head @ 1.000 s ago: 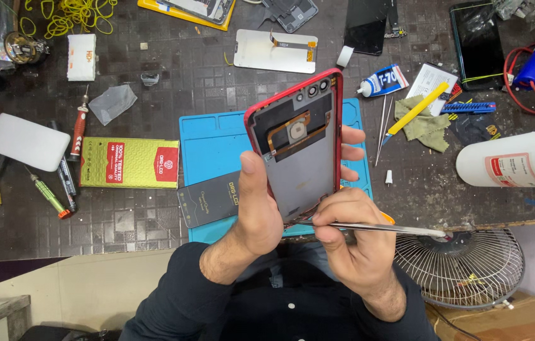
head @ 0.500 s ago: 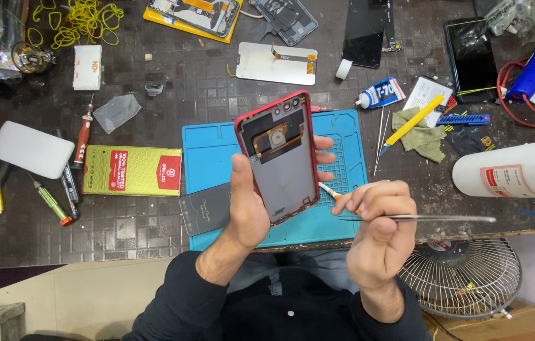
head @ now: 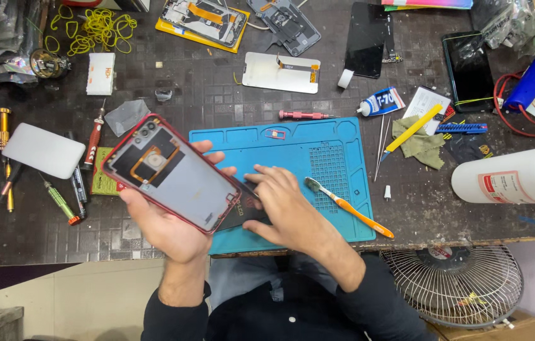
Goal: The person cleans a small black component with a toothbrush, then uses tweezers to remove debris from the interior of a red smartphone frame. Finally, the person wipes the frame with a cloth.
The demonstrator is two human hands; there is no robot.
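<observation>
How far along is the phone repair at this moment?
Done, by the look of it: the red phone back cover is off, held inner side up in the left hand. In hand: the right hand presses on a dark flat part on the blue mat. Left: cover not refitted; toothbrush lies unused.

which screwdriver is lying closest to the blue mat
The pink screwdriver, lying just above the blue mat's top edge. The red-handled one and green one lie far left, beyond the phone shell.
</observation>
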